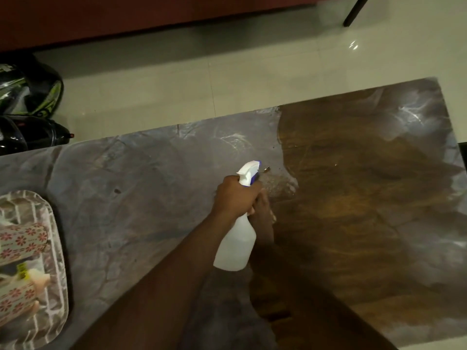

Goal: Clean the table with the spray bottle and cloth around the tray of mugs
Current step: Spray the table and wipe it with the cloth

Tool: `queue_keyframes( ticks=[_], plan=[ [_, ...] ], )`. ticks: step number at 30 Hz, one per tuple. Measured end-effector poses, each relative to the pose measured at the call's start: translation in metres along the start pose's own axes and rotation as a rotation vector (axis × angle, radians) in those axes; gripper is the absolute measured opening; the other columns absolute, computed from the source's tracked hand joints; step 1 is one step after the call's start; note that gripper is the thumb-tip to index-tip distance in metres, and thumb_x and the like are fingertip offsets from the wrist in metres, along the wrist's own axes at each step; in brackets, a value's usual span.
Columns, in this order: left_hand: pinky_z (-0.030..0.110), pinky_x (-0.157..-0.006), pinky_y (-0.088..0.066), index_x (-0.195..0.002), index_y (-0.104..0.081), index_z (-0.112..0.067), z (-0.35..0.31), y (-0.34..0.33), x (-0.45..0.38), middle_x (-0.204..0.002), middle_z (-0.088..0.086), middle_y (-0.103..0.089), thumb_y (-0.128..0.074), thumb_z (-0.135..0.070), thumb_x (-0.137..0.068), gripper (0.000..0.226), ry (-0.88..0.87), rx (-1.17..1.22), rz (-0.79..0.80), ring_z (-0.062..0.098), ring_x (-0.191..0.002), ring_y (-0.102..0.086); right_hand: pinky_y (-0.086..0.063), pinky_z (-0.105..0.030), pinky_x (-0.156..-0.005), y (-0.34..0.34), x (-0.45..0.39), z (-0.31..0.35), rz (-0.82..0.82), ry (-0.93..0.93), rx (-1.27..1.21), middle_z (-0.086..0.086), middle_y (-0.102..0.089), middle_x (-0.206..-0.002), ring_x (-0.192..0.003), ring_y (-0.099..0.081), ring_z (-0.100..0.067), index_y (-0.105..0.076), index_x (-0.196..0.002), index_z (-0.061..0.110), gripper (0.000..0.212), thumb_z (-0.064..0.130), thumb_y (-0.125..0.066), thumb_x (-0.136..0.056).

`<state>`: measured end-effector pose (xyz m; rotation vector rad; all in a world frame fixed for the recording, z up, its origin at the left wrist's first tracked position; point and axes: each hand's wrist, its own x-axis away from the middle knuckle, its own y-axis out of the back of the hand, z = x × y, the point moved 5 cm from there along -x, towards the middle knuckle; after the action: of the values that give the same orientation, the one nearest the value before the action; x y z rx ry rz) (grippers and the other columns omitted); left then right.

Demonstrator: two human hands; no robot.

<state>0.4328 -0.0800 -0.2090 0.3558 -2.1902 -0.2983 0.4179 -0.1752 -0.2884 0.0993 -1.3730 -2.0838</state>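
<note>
Hands: one grips spray bottle; other out of view; tray cut off at left edge.

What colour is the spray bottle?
White spray bottle, with a blue bit at the nozzle; head view.

Head camera looks steeply down, close over the table.

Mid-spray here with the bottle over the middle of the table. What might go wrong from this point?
1. The spray bottle nozzle points at the far table edge, so mist may land on the glossy floor and leave it slippery.
2. The tray of mugs sits at the near left; spraying that way could wet the mugs.
3. No cloth shows, so the wet patch may dry streaky before wiping.
</note>
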Motion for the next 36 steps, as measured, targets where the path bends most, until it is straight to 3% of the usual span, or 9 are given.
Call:
queue_keyframes(
  ticks=[2, 4, 9, 12, 13, 17, 23, 30, 36],
  plan=[
    [0.023, -0.055, -0.049, -0.103, -0.062, -0.016, -0.003, 0.002, -0.004, -0.074, 0.001, -0.067, -0.066, -0.031, -0.087, 0.023, 0.006, -0.031, 0.021, 0.011, -0.051, -0.059, -0.005, -0.031, -0.118, -0.004, 0.034, -0.007, -0.062, 0.303, 0.079, -0.014, -0.038, -0.141, -0.131, -0.035, -0.032, -0.029, -0.141, 0.011, 0.055, 0.035, -0.043, -0.093],
    [0.025, -0.054, -0.049, -0.1, -0.066, -0.016, -0.006, 0.003, -0.007, -0.069, 0.004, -0.068, -0.068, -0.035, -0.084, 0.025, 0.021, -0.002, 0.087, 0.014, -0.043, -0.058, -0.018, -0.04, -0.116, 0.015, 0.048, -0.039, -0.122, 0.411, 0.185, -0.011, -0.044, -0.138, -0.13, -0.034, -0.027, -0.038, -0.136, 0.015, 0.069, 0.026, -0.068, -0.075],
    [0.026, -0.055, -0.05, -0.078, -0.06, -0.025, -0.026, 0.021, -0.024, -0.071, 0.011, -0.072, -0.066, -0.036, -0.085, 0.014, -0.06, -0.017, -0.004, 0.019, -0.047, -0.062, -0.029, -0.047, -0.109, 0.081, -0.029, -0.09, -0.406, -0.22, 0.2, -0.021, -0.048, -0.132, -0.125, -0.039, -0.033, -0.047, -0.127, 0.006, 0.052, 0.011, -0.065, -0.079],
    [0.028, -0.058, -0.052, -0.079, -0.061, -0.025, -0.032, 0.032, -0.037, -0.07, 0.01, -0.072, -0.066, -0.035, -0.085, 0.013, -0.074, -0.011, -0.022, 0.02, -0.048, -0.062, -0.029, -0.033, -0.104, 0.069, -0.091, -0.047, -0.347, -0.477, 0.209, -0.007, -0.067, -0.113, -0.112, -0.054, -0.021, -0.068, -0.109, 0.018, 0.037, 0.036, -0.067, -0.077],
    [0.03, -0.06, -0.053, -0.085, -0.065, -0.023, -0.034, 0.036, -0.039, -0.073, 0.008, -0.073, -0.067, -0.034, -0.084, 0.011, -0.075, -0.002, -0.006, 0.019, -0.048, -0.062, -0.029, -0.03, -0.103, 0.064, -0.096, -0.028, -0.292, -0.423, 0.168, -0.003, -0.07, -0.106, -0.109, -0.055, -0.017, -0.071, -0.102, 0.021, 0.036, 0.045, -0.06, -0.077],
    [0.029, -0.069, -0.049, -0.106, -0.069, -0.017, -0.041, 0.065, -0.046, -0.09, 0.004, -0.073, -0.064, -0.034, -0.079, 0.032, -0.112, -0.01, -0.087, 0.018, -0.07, -0.066, -0.02, -0.041, -0.113, 0.037, -0.044, -0.004, -0.139, 0.453, 0.278, -0.013, -0.051, -0.134, -0.128, -0.041, -0.03, -0.052, -0.126, 0.01, 0.042, 0.025, -0.048, -0.087],
    [0.022, -0.054, -0.046, -0.084, -0.071, -0.01, -0.029, 0.067, -0.052, -0.064, -0.001, -0.07, -0.069, -0.04, -0.083, 0.03, -0.084, -0.061, 0.012, 0.013, -0.051, -0.063, -0.032, -0.05, -0.108, 0.095, -0.142, -0.073, -0.441, -0.27, 0.211, -0.019, -0.053, -0.128, -0.122, -0.046, -0.036, -0.048, -0.127, 0.005, 0.044, 0.015, -0.054, -0.085],
    [0.024, -0.056, -0.047, -0.081, -0.062, -0.02, -0.005, 0.089, -0.048, -0.078, 0.005, -0.073, -0.069, -0.038, -0.082, 0.02, -0.033, -0.026, -0.057, 0.019, -0.054, -0.064, -0.02, -0.039, -0.114, 0.051, -0.096, -0.003, -0.069, 0.467, 0.213, -0.011, -0.052, -0.136, -0.13, -0.041, -0.026, -0.046, -0.135, 0.013, 0.045, 0.037, -0.036, -0.098],
    [0.024, -0.051, -0.048, -0.093, -0.066, -0.01, 0.029, 0.107, -0.032, -0.062, 0.007, -0.067, -0.069, -0.033, -0.083, 0.025, 0.054, 0.027, -0.168, 0.016, -0.038, -0.058, -0.028, -0.046, -0.109, 0.078, -0.142, -0.032, -0.289, -0.105, 0.132, -0.016, -0.052, -0.13, -0.126, -0.043, -0.034, -0.047, -0.129, 0.008, 0.052, 0.033, -0.035, -0.086]
  ],
)
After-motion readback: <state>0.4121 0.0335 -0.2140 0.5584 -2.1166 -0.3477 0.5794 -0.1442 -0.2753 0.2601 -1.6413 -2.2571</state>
